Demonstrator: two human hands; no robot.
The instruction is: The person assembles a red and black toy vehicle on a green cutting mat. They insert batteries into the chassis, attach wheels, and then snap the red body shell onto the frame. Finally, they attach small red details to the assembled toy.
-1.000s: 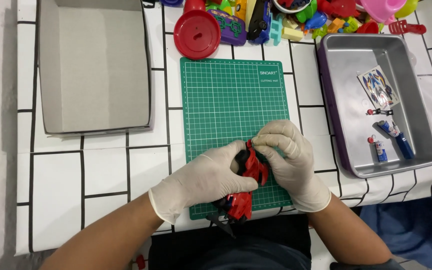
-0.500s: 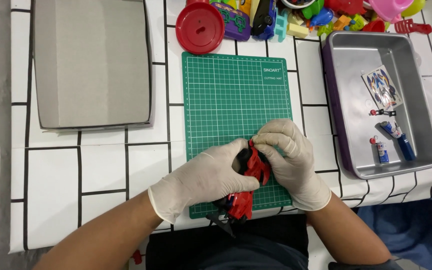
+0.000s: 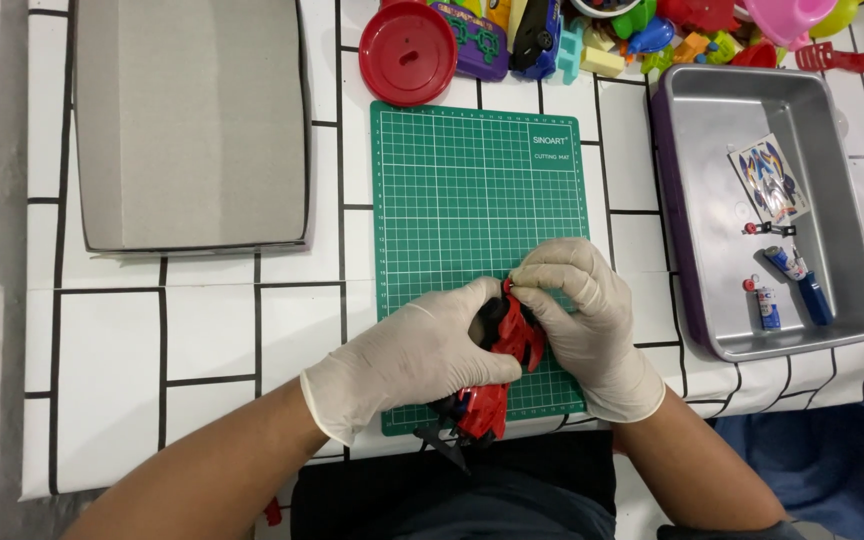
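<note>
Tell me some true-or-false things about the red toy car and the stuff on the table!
1. Both gloved hands, left hand and right hand, hold the red toy car. True.
2. The car is over the green cutting mat. True.
3. The metal tray is empty. False: it holds a sticker sheet and small parts.
4. The red lid lies inside the grey box. False: it lies on the table beyond the mat.

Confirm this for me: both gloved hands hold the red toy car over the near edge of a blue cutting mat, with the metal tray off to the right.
Not quite: the cutting mat is green, not blue, as the head view shows. The rest stands: the left hand and the right hand, both gloved, hold the red toy car over the mat's near edge, and the metal tray lies to the right.
</note>
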